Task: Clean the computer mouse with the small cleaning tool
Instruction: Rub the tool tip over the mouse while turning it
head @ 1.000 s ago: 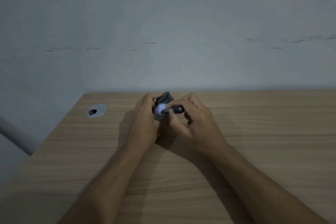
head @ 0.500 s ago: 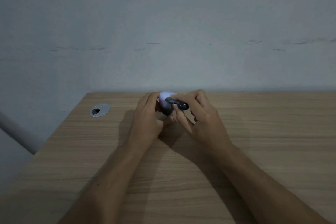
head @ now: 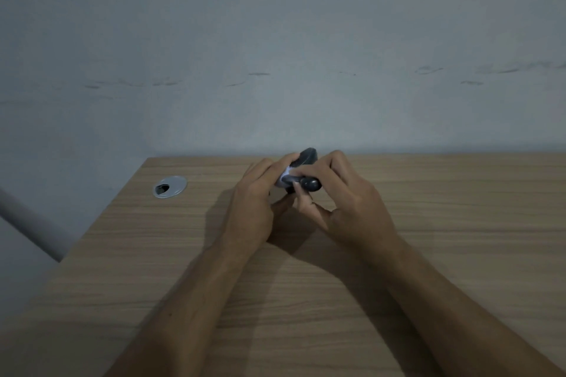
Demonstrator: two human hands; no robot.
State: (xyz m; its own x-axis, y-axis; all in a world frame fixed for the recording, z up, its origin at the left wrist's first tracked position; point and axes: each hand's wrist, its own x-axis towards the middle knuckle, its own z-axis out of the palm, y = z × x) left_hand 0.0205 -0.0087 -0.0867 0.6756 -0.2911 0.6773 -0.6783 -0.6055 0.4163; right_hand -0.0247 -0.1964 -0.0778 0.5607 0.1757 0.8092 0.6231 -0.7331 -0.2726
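With the left hand point(head: 255, 193) gripping the mouse point(head: 307, 156) above the counter point(head: 459, 223), the right hand point(head: 346, 196), pinching the cleaning tool point(head: 309, 184), should probably stroke lightly along the seams.

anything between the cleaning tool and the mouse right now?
Nothing visible. The left hand holds the dark computer mouse above the wooden desk; the right hand lays the small dark cleaning tool against its pale side. The exact contact spot is hidden by fingers.

No readable text, label, brand, number or sign anywhere in view.
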